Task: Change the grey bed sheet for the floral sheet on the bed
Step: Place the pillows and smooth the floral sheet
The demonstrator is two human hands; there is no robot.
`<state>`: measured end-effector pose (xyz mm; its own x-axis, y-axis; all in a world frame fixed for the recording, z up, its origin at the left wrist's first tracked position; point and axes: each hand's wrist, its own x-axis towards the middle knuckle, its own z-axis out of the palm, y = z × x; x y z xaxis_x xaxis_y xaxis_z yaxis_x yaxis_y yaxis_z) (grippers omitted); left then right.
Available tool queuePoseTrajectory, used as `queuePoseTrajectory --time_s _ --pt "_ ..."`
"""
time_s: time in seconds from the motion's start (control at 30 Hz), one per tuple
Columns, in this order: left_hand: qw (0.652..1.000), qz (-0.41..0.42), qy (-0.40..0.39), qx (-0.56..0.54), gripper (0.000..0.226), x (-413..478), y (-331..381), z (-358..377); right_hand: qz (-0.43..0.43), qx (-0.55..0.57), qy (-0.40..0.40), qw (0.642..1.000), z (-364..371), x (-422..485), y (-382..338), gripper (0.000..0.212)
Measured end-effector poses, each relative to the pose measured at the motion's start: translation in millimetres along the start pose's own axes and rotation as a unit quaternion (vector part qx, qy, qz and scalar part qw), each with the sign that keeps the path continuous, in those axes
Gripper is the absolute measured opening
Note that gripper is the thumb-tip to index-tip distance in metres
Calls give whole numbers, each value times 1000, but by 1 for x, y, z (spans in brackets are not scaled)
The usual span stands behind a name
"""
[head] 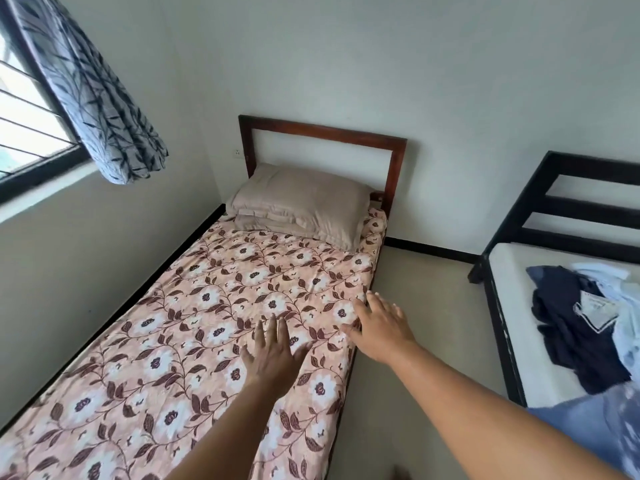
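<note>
Floral sheet (194,306), straight fingers (273,330) touching it

Bare left hand (273,355), bare right hand (381,327); both forearms bare down to bottom frame edge.

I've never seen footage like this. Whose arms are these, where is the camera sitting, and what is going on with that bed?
There is no machine here: these are a person's bare arms, filmed by one wide-angle camera worn on their head, looking forward and down. The floral sheet already covers the bed, with a beige pillow by the wooden headboard. The left hand lies flat on the sheet, fingers straight. The right hand is open too, at the sheet's right edge. Neither holds anything. Further right, a second bed carries a heap of clothes.
</note>
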<state>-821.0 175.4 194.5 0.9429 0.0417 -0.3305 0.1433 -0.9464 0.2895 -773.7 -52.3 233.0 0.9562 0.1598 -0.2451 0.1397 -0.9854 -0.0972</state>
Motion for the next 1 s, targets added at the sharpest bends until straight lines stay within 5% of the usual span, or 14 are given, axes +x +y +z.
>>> queuePoseTrajectory --time_s 0.17,0.47,0.63,1.0 --pt "999 -28 -13 -12 87 72 31 0 -11 12 -22 1000 5 92 39 79" --pt "992 -108 -55 -29 114 215 109 13 -43 24 -116 992 -3 269 131 70" --pt "984 -137 -96 -65 87 273 152 19 -5 64 -166 984 -9 352 166 57" --pt "970 -172 -143 -98 64 387 183 66 -4 108 -225 968 13 456 190 33"
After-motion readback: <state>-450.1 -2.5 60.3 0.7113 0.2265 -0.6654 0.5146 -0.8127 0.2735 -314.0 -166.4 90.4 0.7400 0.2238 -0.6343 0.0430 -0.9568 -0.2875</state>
